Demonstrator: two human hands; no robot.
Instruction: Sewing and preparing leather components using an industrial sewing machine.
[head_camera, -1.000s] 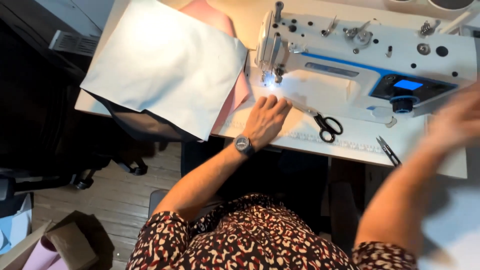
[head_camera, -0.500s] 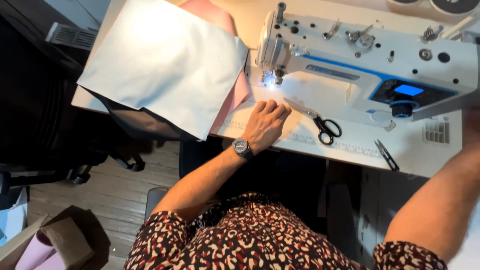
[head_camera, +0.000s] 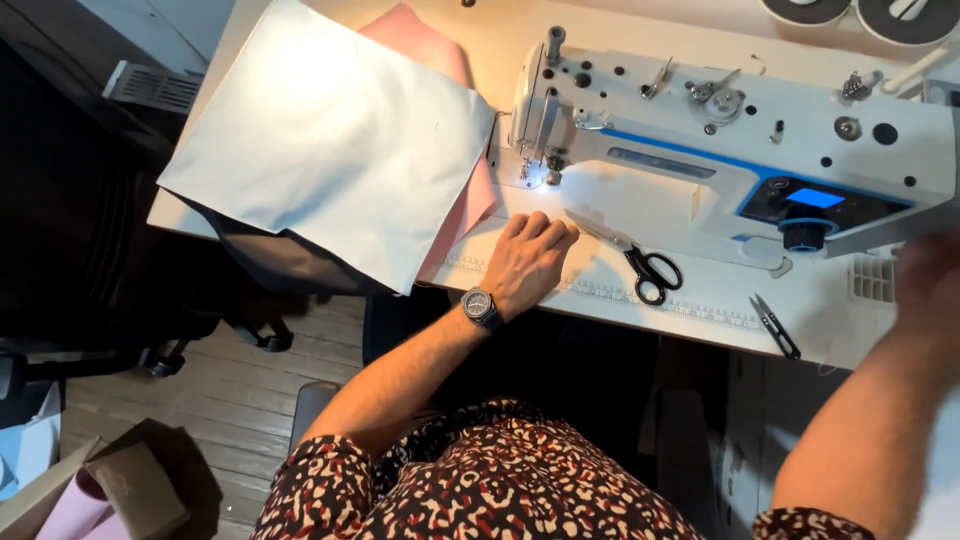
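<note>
Fingers of our left hand lie loosely curled, grasping nothing, on the white counter. Just right lie black-handled scissors, blades pointing far-left toward us. Our blurred right hand is farther; its grip we cannot tell.

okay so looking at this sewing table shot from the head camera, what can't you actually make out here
Head view only:
- Right hand: motion-blurred at the right edge; whether it holds anything cannot be told.
- Left hand: palm down on the table, so what lies under it is hidden.
- Pink fabric: mostly covered by the white fabric.
- Needle: washed out by the sewing machine lamp.
</note>
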